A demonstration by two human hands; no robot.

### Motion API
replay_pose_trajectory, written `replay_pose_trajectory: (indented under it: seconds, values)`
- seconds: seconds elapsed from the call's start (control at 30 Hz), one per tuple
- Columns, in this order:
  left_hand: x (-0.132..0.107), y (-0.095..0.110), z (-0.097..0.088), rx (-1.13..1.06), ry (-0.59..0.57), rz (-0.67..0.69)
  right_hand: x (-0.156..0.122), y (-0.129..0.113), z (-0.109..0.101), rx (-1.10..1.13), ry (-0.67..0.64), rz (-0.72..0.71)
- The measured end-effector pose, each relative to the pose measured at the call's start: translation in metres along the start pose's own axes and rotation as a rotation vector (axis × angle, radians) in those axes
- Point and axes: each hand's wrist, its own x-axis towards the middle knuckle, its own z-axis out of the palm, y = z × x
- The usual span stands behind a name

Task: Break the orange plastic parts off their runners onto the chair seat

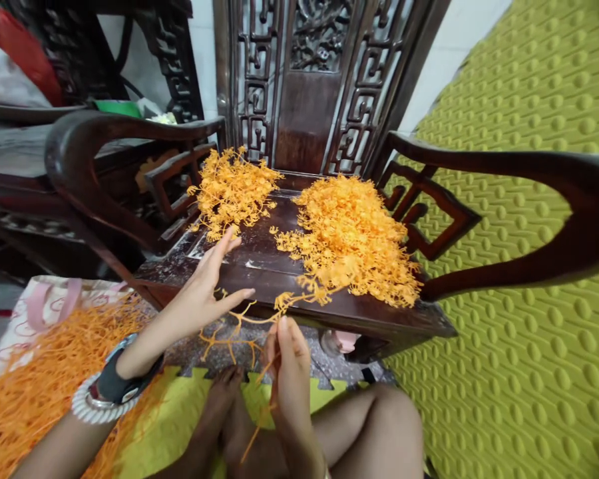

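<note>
My right hand [288, 362] is closed in a pinch on a thin orange plastic sprig [259, 318] in front of the chair seat's front edge. The sprig's branches reach up toward the big orange pile [352, 236] on the right of the seat. My left hand [210, 283] is open with fingers spread, reaching toward the smaller orange pile [232, 189] at the seat's back left; it holds nothing. A watch and a white bracelet [100, 399] sit on the left wrist.
The dark carved wooden chair [259, 266] has armrests on both sides [504, 166]. A bag full of bare orange stems [34, 379] lies at lower left. A yellow-green bumpy mat [519, 372] covers the floor at right. My crossed legs [339, 432] are below.
</note>
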Motion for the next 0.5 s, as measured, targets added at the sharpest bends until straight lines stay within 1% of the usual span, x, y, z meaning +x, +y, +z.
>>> replay_pose_trajectory:
  seconds: [0.03, 0.07, 0.13, 0.17, 0.2, 0.27, 0.3, 0.33, 0.37, 0.4, 0.43, 0.5]
  values:
    - [0.0, 0.003, -0.002, -0.021, -0.021, -0.024, 0.005, -0.003, 0.002, -0.044, -0.034, -0.011]
    - [0.001, 0.006, -0.003, -0.053, -0.071, -0.056, 0.011, -0.006, 0.004, -0.098, -0.071, -0.033]
    - [0.004, 0.01, -0.001, -0.143, -0.179, -0.128, 0.029, -0.013, 0.007, -0.242, -0.154, -0.134]
    - [0.006, 0.009, 0.001, -0.201, -0.201, -0.161, 0.041, -0.017, 0.008, -0.338, -0.206, -0.211]
    - [0.011, 0.006, 0.005, -0.277, -0.179, -0.191, 0.055, -0.021, 0.009, -0.453, -0.272, -0.29]
    - [0.024, -0.006, 0.015, -0.458, -0.045, -0.236, 0.088, -0.03, 0.011, -0.702, -0.44, -0.43]
    - [0.032, -0.014, 0.021, -0.559, 0.057, -0.26, 0.105, -0.035, 0.011, -0.807, -0.518, -0.487]
    - [0.041, -0.022, 0.026, -0.622, 0.133, -0.278, 0.122, -0.039, 0.012, -0.89, -0.574, -0.547]
    - [0.05, -0.03, 0.03, -0.668, 0.197, -0.297, 0.139, -0.043, 0.012, -0.951, -0.599, -0.613]
    - [0.06, -0.038, 0.035, -0.701, 0.246, -0.318, 0.154, -0.047, 0.012, -0.995, -0.586, -0.683]
    - [0.068, -0.044, 0.039, -0.723, 0.279, -0.339, 0.168, -0.05, 0.012, -1.027, -0.544, -0.748]
    - [0.081, -0.053, 0.048, -0.776, 0.338, -0.389, 0.188, -0.054, 0.009, -1.069, -0.436, -0.814]
